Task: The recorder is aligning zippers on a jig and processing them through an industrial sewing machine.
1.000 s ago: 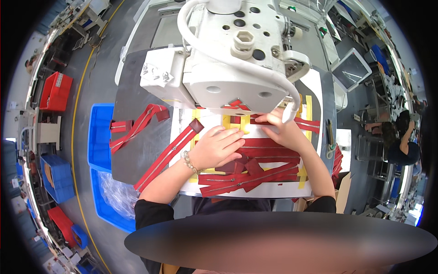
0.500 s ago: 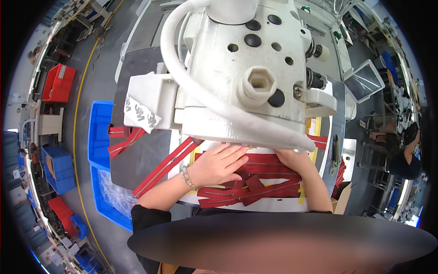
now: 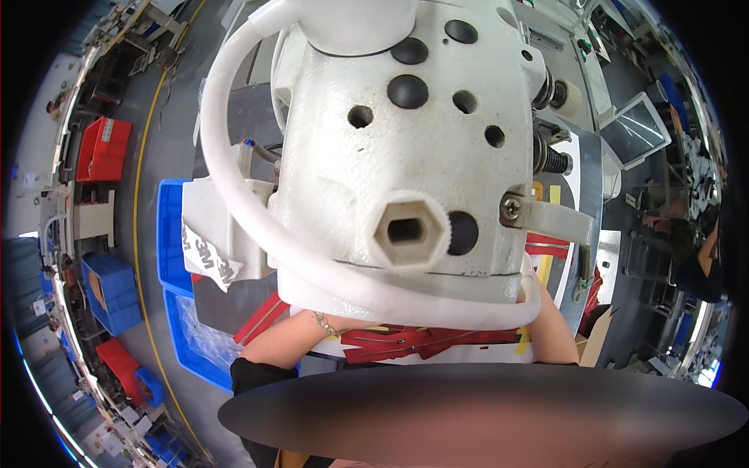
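The white head of a sewing machine [image 3: 406,164] fills the middle of the view and covers most of both hands. Of my left hand [image 3: 353,321], only the back edge by the beaded bracelet shows; its fingers are hidden under the machine. My right hand [image 3: 530,290] is likewise hidden beyond the wrist, behind a thick white hose [image 3: 437,306]. Red zippers [image 3: 437,341] with metal teeth lie on the white work surface [image 3: 476,349] nearest me, between my forearms. Another red zipper [image 3: 263,317] slants beside my left forearm, and more red zipper tape [image 3: 548,246] shows at the right.
Blue bins [image 3: 175,242] stand left of the table, one with clear plastic [image 3: 204,335] inside. Green-handled snips [image 3: 581,287] and an open cardboard box [image 3: 597,337] are at the right. A screen [image 3: 636,131] stands far right, and another person [image 3: 700,265] sits beyond.
The machine head now appears larger and lower in view, covering my hands. Half a second ago my left hand lay flat, fingers stretched, over the red zippers.
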A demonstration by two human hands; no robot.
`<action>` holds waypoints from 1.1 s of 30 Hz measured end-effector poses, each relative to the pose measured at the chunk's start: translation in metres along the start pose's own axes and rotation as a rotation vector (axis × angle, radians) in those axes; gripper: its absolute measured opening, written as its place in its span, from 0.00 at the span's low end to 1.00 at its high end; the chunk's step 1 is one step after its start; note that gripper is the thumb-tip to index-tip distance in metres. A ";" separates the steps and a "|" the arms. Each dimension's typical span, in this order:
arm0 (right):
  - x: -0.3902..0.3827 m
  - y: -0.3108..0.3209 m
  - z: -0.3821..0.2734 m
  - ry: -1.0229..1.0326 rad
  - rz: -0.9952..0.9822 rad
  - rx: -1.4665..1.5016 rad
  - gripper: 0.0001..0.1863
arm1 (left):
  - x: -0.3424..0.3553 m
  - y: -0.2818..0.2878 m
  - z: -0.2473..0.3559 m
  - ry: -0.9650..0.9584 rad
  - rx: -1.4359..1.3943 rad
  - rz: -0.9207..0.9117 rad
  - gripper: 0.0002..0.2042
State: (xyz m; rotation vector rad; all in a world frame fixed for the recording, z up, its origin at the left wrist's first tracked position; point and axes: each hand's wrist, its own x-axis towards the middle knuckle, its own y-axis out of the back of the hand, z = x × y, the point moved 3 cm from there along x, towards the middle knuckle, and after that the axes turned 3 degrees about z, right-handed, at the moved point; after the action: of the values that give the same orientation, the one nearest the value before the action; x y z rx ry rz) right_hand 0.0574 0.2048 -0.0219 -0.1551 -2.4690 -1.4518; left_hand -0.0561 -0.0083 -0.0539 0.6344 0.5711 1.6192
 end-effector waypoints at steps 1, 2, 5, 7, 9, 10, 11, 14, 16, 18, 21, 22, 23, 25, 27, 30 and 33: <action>-0.002 -0.001 0.001 -0.004 0.002 -0.002 0.22 | 0.001 0.001 0.001 -0.001 0.001 -0.004 0.24; -0.005 -0.003 0.004 -0.004 0.001 0.002 0.21 | 0.002 0.001 0.001 -0.003 0.002 -0.009 0.24; -0.012 -0.015 0.013 0.003 0.017 0.020 0.18 | 0.004 0.003 0.002 0.004 0.009 -0.022 0.23; -0.014 -0.018 0.016 0.012 0.033 0.033 0.16 | 0.004 0.005 0.002 0.014 0.015 -0.030 0.23; -0.013 -0.019 0.017 0.049 0.027 0.022 0.14 | 0.002 0.005 0.002 0.025 0.019 -0.036 0.23; -0.012 -0.018 0.016 0.049 0.025 0.028 0.14 | 0.000 0.005 0.002 0.033 0.021 -0.039 0.23; -0.011 -0.016 0.015 0.027 0.042 0.042 0.14 | -0.002 0.005 0.002 0.042 0.023 -0.041 0.23; -0.011 -0.015 0.015 -0.012 0.073 0.090 0.15 | -0.007 0.005 0.004 0.064 0.027 -0.046 0.23; -0.017 -0.016 0.017 -0.029 0.088 0.120 0.15 | -0.007 0.006 0.005 0.073 0.030 -0.048 0.23; -0.026 -0.023 0.022 -0.107 0.018 0.119 0.16 | -0.009 0.006 0.007 0.087 0.036 -0.049 0.23; -0.024 -0.024 0.021 -0.117 -0.003 0.057 0.17 | -0.013 0.007 0.009 0.102 0.044 -0.051 0.23; -0.025 -0.025 0.022 -0.117 -0.004 0.057 0.17 | -0.013 0.007 0.010 0.106 0.046 -0.052 0.23; -0.025 -0.025 0.022 -0.105 0.007 0.069 0.17 | -0.013 0.007 0.010 0.109 0.048 -0.053 0.23; -0.025 -0.025 0.022 -0.094 0.020 0.081 0.17 | -0.013 0.008 0.011 0.115 0.053 -0.058 0.23; -0.023 -0.025 0.021 -0.080 0.016 0.131 0.17 | -0.013 0.008 0.012 0.121 0.057 -0.066 0.23; -0.017 -0.017 0.017 -0.035 0.044 0.114 0.17 | -0.010 0.008 0.012 0.110 0.056 -0.072 0.23; -0.008 -0.014 0.013 0.016 0.057 0.065 0.16 | -0.007 0.009 0.011 0.114 0.071 -0.080 0.22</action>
State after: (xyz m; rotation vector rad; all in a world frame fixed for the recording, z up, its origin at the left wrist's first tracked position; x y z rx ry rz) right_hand 0.0599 0.2100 -0.0418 -0.1992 -2.4743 -1.3435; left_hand -0.0542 -0.0166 -0.0404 0.5668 0.7323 1.5720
